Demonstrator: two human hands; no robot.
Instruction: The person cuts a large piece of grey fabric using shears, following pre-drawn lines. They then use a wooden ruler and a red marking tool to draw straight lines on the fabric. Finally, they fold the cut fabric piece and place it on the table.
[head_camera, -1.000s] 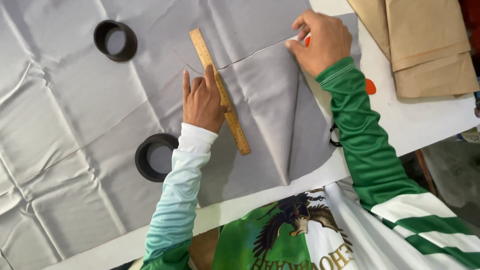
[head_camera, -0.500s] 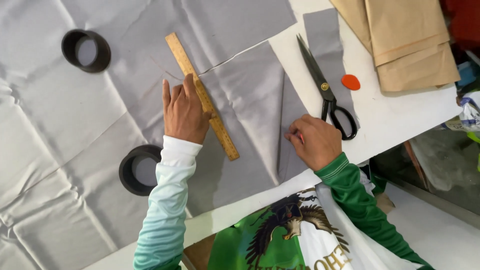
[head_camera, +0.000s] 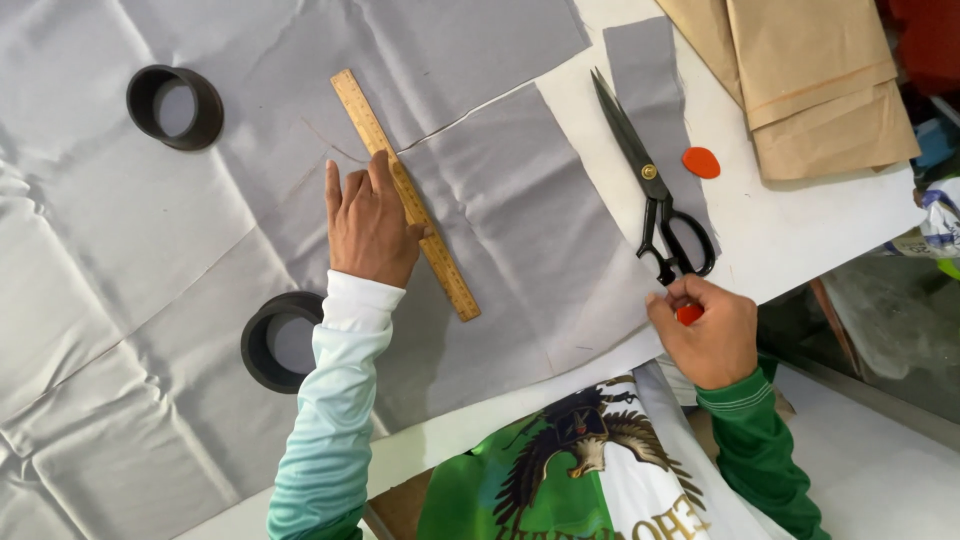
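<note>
Left hand (head_camera: 368, 228) still pressed flat, fingers spread, on long wooden ruler (head_camera: 405, 192) over grey cloth (head_camera: 500, 240). Right hand (head_camera: 705, 335) now drawn back to desk edge, pinched shut on small red chalk (head_camera: 688, 314); black scissors (head_camera: 655, 205) just beside.

A sheet of fabric (head_camera: 150, 260) covers the left part of the surface (head_camera: 800, 215), and a wooden ruler (head_camera: 405, 193) lies slantwise on it under the left hand (head_camera: 368, 225). Two rings sit on the fabric left of the ruler, one ring (head_camera: 175, 107) far from the person and the other ring (head_camera: 283, 341) nearer, beside the left forearm. Right of the ruler lie the scissors (head_camera: 650, 185), partly on a narrow fabric strip (head_camera: 650, 90), with a small chalk piece (head_camera: 701, 162) and folded paper (head_camera: 810, 80) farther right, and the right hand (head_camera: 705, 335) just below the scissors' handles.
</note>
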